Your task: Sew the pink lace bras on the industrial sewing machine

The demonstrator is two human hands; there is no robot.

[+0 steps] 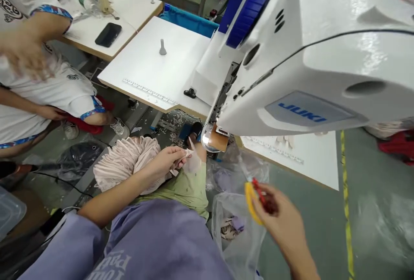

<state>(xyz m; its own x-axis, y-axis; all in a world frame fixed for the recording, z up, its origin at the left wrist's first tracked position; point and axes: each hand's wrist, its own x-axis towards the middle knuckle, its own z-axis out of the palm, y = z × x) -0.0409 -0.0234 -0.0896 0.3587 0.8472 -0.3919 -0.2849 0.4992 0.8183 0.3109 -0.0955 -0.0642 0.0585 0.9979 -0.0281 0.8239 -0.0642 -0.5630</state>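
Observation:
Above my lap, my left hand (173, 159) pinches the edge of a small pale pink fabric piece (193, 162). Beneath my left forearm lies a thick bundle of pale pink fabric pieces (126, 161), stacked in folds. Over to the right, my right hand (280, 217) is closed around scissors (250, 198) with yellow and red handles. Their blades are blurred and point up and away, apart from the fabric. The white sewing machine (300, 111) marked JUKI stands in front of me, its rounded arm end (213, 140) close beyond my left hand.
A clear plastic bag (239, 237) with fabric scraps hangs below my right hand. The white machine table (139, 68) carries a printed ruler and a small grey peg (162, 48). At left sits a co-worker (64, 86) near a table with a black phone (108, 35).

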